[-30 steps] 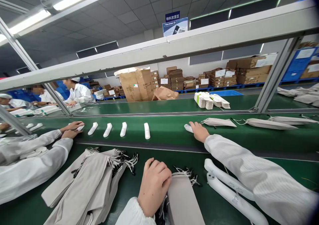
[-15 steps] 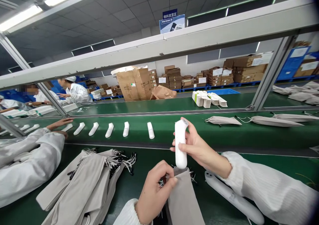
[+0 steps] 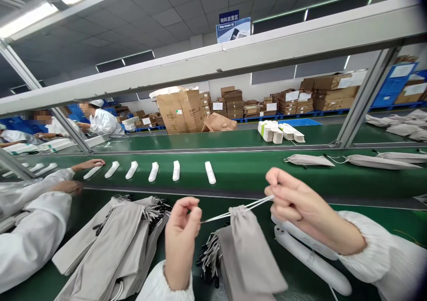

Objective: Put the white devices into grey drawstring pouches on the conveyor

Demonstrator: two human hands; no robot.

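My left hand (image 3: 180, 234) pinches the end of a white drawstring cord (image 3: 216, 216) between finger and thumb. My right hand (image 3: 302, 207) grips the cords (image 3: 256, 203) on the other side of a grey fabric drawstring pouch (image 3: 255, 256), lifting its neck over the lower belt. The pouch looks filled, though its contents are hidden. Beneath it lies another grey pouch (image 3: 230, 265) with black-and-white cords (image 3: 210, 256). Two long white plastic pieces (image 3: 310, 261) lie under my right wrist. Neither hand touches them.
A stack of grey pouches (image 3: 106, 243) lies to my left. A row of white handheld devices (image 3: 153, 172) stands on the green belt (image 3: 240, 181) ahead. A co-worker's hand (image 3: 90, 163) reaches toward that row. More pouches (image 3: 376, 162) lie to the right.
The white device has left my right hand and is out of sight. My hands have moved apart, now holding the pouch cords, and the pouch has risen. The co-worker's hands stay near the row.
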